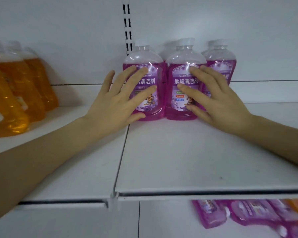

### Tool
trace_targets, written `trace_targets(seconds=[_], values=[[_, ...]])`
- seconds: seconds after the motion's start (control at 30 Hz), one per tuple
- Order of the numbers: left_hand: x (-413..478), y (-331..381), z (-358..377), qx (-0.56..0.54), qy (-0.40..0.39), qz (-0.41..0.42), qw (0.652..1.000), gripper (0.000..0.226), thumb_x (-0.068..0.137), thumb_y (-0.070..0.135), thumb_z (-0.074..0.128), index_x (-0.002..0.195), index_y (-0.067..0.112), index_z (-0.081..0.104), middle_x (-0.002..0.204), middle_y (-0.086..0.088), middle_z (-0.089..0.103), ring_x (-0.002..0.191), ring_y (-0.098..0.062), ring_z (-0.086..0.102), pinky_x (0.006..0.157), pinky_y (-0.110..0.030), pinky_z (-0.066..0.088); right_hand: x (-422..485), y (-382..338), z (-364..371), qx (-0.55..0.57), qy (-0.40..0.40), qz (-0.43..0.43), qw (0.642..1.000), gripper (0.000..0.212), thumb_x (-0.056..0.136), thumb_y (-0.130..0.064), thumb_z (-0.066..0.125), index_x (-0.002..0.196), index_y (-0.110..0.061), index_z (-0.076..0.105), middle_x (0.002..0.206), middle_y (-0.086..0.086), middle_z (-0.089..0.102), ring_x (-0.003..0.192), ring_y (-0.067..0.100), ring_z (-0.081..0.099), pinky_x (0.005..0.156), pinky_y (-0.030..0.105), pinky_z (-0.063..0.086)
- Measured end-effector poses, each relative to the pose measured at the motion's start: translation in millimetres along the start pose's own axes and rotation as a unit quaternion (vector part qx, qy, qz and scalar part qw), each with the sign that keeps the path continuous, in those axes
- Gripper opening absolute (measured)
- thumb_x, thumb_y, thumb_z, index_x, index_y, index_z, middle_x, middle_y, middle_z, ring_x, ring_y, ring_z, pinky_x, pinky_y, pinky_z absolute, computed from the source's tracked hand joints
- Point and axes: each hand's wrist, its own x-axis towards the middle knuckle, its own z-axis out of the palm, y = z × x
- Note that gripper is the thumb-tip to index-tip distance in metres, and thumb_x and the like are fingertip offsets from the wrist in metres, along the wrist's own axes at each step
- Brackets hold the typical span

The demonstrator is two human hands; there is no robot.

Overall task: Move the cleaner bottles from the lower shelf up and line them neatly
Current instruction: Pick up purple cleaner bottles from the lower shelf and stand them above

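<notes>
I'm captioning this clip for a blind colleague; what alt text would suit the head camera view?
A person's left hand and right hand lie flat, fingers spread, on the two front purple cleaner bottles standing upright at the back of a white shelf. Orange bottles stand at far left; more purple bottles lie below it, bottom right.

Flat hands (113, 102) against purple bottles (186, 81)

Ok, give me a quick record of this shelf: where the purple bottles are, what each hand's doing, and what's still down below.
upper shelf: purple cleaner bottles upright at back
left hand: fingers flat on front-left bottle
right hand: fingers flat on front-right bottle
below: more purple bottles lying down
far left: orange bottles upright
</notes>
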Motion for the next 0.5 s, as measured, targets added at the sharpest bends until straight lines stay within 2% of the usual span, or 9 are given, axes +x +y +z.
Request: trace_targets(seconds=[0.1, 0.2, 0.3, 0.4, 0.5], values=[[4.1, 2.0, -10.5, 0.048, -0.027, 0.02, 0.998, 0.079, 0.066, 0.054, 0.071, 0.13, 0.017, 0.046, 0.138, -0.022, 0.044, 0.124, -0.038, 0.04, 0.093, -0.063, 0.038, 0.6, -1.9, -5.8, -0.023, -0.033, 0.005, 0.999, 0.041, 0.091, -0.025, 0.054, 0.129, -0.009, 0.053, 0.137, 0.026, 0.043, 0.124, 0.043, 0.039, 0.105, 0.047, 0.034], [11.5, 3.0, -29.9, 0.053, -0.027, 0.02, 0.998, 0.058, 0.079, 0.054, 0.055, 0.124, 0.017, 0.054, 0.13, -0.02, 0.053, 0.117, -0.036, 0.049, 0.094, -0.065, 0.037, 3.2, -4.3, -24.1, -0.005, -0.076, 0.013, 0.997, 0.041, 0.09, -0.028, 0.052, 0.126, -0.008, 0.054, 0.136, 0.026, 0.045, 0.121, 0.045, 0.046, 0.095, 0.056, 0.042], [16.6, 14.9, -52.4, 0.018, -0.009, 0.018, 1.0, 0.051, 0.086, 0.047, 0.046, 0.125, 0.016, 0.057, 0.129, -0.018, 0.055, 0.118, -0.035, 0.051, 0.096, -0.062, 0.036, -4.4, -9.5, -53.1, 0.027, -0.091, 0.033, 0.995, 0.044, 0.091, -0.031, 0.049, 0.129, -0.008, 0.052, 0.138, 0.024, 0.044, 0.122, 0.044, 0.047, 0.097, 0.057, 0.04], [18.7, 36.4, -79.8, -0.023, 0.019, 0.033, 0.999, 0.047, 0.09, 0.042, 0.046, 0.126, 0.013, 0.056, 0.129, -0.017, 0.055, 0.116, -0.035, 0.054, 0.097, -0.057, 0.038, -28.5, -14.7, -88.4, 0.047, -0.099, 0.042, 0.993, 0.047, 0.092, -0.035, 0.045, 0.132, -0.009, 0.05, 0.14, 0.021, 0.044, 0.125, 0.04, 0.045, 0.102, 0.054, 0.034], [12.2, 71.3, -115.3, -0.074, 0.028, 0.019, 0.997, 0.046, 0.093, 0.04, 0.046, 0.13, 0.013, 0.052, 0.131, -0.014, 0.055, 0.118, -0.035, 0.053, 0.099, -0.052, 0.04, -62.6, -24.9, -128.5, 0.092, -0.108, 0.088, 0.986, 0.049, 0.094, -0.037, 0.041, 0.134, -0.01, 0.047, 0.141, 0.019, 0.042, 0.129, 0.036, 0.041, 0.105, 0.052, 0.029]])
